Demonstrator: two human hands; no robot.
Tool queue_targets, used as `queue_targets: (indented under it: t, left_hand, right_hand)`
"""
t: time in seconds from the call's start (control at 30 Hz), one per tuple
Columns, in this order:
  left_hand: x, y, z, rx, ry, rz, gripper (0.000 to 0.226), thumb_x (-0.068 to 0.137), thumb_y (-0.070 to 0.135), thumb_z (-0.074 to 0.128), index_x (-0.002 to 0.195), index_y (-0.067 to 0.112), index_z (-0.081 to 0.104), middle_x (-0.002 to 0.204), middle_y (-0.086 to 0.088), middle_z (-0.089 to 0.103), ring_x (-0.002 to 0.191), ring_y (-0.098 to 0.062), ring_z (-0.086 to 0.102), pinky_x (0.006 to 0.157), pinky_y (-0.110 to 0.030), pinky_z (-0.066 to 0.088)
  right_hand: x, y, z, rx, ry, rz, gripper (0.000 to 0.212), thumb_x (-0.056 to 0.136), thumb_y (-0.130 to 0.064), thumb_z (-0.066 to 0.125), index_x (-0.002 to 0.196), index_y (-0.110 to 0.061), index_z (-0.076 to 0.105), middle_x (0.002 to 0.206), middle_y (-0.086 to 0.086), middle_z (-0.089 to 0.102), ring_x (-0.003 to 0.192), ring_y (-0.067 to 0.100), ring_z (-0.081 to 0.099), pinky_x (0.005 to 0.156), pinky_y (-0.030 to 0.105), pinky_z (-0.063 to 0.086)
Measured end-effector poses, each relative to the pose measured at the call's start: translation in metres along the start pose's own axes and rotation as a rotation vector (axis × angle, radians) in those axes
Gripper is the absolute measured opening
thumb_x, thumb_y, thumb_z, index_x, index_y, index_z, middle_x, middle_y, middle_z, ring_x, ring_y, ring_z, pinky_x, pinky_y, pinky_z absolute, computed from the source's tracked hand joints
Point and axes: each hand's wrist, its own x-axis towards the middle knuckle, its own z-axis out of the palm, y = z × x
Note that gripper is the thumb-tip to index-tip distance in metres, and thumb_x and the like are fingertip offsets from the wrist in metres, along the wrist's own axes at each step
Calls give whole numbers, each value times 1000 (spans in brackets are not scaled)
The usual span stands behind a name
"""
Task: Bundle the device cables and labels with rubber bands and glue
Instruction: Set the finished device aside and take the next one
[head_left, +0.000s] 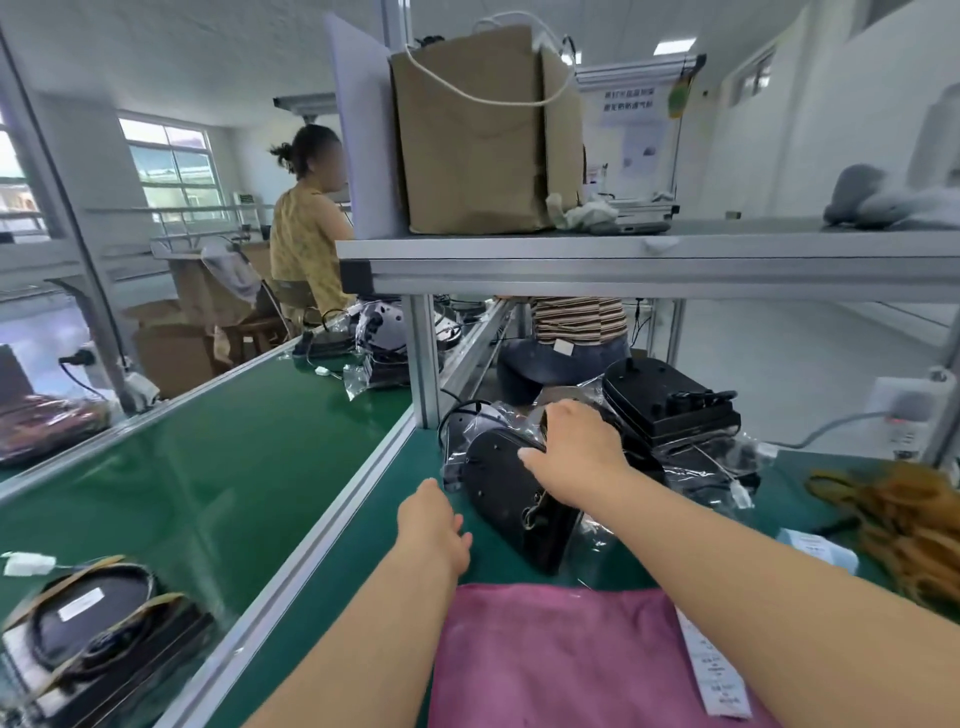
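Past the pink cloth (545, 654), your left hand (434, 525) hovers open just beside the black device (504, 499), which stands tilted on edge on the green table (363, 561). Your right hand (579, 452) clasps its top rim. It looks rigid and weighty, its plastic wrap (460, 441) slippery: support the underside.

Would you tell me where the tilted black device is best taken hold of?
Probably by its upper rim, from above: the black device stands tilted on edge, its flat face turned left, leaving that rim free. The right hand grips there.

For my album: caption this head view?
Right hand grips a black device on the green bench; left hand reaches beside it.
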Motion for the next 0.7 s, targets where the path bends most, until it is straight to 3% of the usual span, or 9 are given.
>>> queue_targets:
  t: [0.1,0.17,0.27,0.43,0.57,0.63,0.7]
  left_hand:
    - [2,-10,10,31,5,-21,46,104,25,41,149,15,36,152,-11,40,139,-31,40,114,-49,29]
    - [4,-15,15,51,-4,-49,45,104,28,42,147,19,39,151,-10,42,137,-30,42,113,-48,30]
    - [7,-22,18,94,-22,-59,40,102,32,46,139,17,48,141,-8,51,128,-28,49,106,-48,34]
    - [10,-36,19,121,-96,-84,47,102,40,45,139,12,48,142,-6,52,125,-26,49,96,-43,36]
    - [-3,-40,14,60,-134,-60,48,102,38,49,141,11,45,133,-4,53,125,-27,47,98,-42,37]
    - [-10,-43,9,71,-168,9,37,101,39,50,128,14,55,111,1,58,109,-22,53,94,-41,39]
    - [-18,-44,3,133,-175,110,25,99,43,52,112,23,62,106,5,59,96,-12,54,89,-38,42]
  right_hand:
    - [12,1,12,-63,-128,41,81,80,-74,50,138,-17,42,143,4,45,135,27,37,106,52,33]
    - [15,1,21,-99,-174,37,86,79,-79,43,142,-21,39,148,3,41,140,27,30,109,55,27]
    - [13,1,29,-185,-193,6,77,85,-73,42,143,-23,38,146,1,46,142,25,28,111,57,20]
    - [-3,-1,32,-233,-61,-78,49,92,-51,52,130,-20,44,124,1,62,121,27,51,106,50,26]
    - [-22,-6,35,-191,51,-143,52,94,-40,54,139,-22,38,128,2,59,121,26,51,100,44,34]
    - [-32,-4,31,-137,105,-171,57,95,-39,53,145,-22,32,132,1,56,122,26,49,96,43,37]
    - [-41,-2,22,-65,176,-180,60,96,-39,53,148,-22,29,134,-1,53,122,25,47,95,42,39]
